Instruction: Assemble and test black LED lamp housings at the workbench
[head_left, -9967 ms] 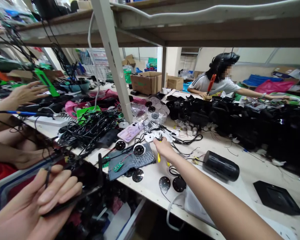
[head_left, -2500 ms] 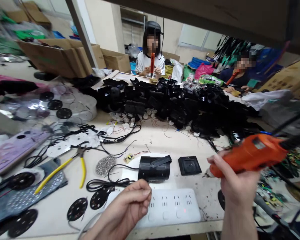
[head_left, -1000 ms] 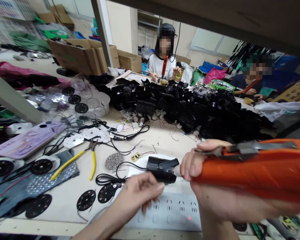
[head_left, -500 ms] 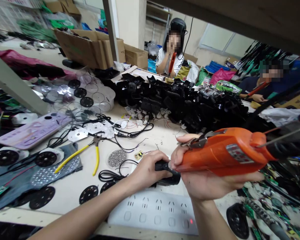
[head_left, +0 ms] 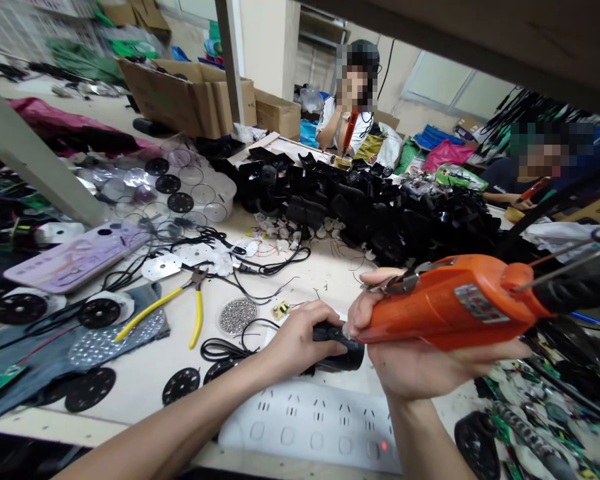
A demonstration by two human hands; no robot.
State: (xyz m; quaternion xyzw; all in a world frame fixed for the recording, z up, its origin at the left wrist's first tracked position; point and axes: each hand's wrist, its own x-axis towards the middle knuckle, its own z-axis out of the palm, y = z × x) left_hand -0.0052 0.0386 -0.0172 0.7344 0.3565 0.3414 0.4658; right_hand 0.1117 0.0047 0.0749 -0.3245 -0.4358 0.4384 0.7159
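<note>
My right hand [head_left: 420, 373] is wrapped round an orange electric screwdriver [head_left: 445, 303], held almost level with its tip end pointing left. That tip end meets a black plastic housing [head_left: 347, 353], which my left hand [head_left: 300, 340] grips from the left. The exact contact point is hidden by my fingers. A black cord [head_left: 223, 348] lies coiled beside my left wrist. Just beyond my left hand are a round dish of small screws [head_left: 237, 315] and a small circuit board [head_left: 281, 309]. Below both hands lies a white power strip [head_left: 303, 437] with a red light lit.
Yellow-handled pliers [head_left: 196, 313] and a purple phone [head_left: 75, 257] lie to the left. A heap of black plastic parts [head_left: 360, 207] spans the back. Loose circuit boards [head_left: 565, 400] crowd the right side. Across the bench sit two people, one in a white shirt [head_left: 353, 130].
The view has shifted slightly, so the scene sits a little further right. My hands keep the same hold on the screwdriver and housing. The person at far right has moved their orange tool.
</note>
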